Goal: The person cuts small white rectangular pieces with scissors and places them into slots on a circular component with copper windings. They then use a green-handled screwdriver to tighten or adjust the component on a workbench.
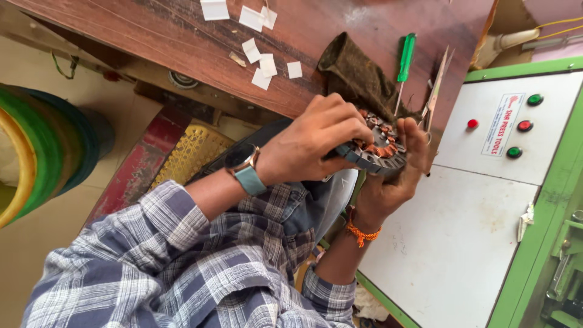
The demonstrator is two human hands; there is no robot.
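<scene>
You have a round motor stator (379,155) held up in the air between both hands, just off the near edge of the desk (182,42) and above your lap, not resting on anything. Your left hand (316,143) is curled over its top, fingers closed down onto the ring and the copper windings. Your right hand (395,176) cups it from below and the far side, fingers wrapped up around the rim, so both hands are closed on the one part.

Judging by the stacked grey steel core, it will feel dense and heavy for its size, and quite stiff: the ring itself should not flex. The weak part is the copper wire wound in the slots. It looks thin and can be nicked, bent or pulled loose, so keep pressure off the coils where you can. Take hold by the outer steel rim, with a palm under it to carry the weight, as your right hand does now. The edges of the laminations may be sharp.

On the desk behind it lie a dark cloth (355,73), a green-handled screwdriver (405,58) and scattered white paper slips (261,61). A white and green machine cabinet (486,200) with coloured buttons stands to your right.
</scene>
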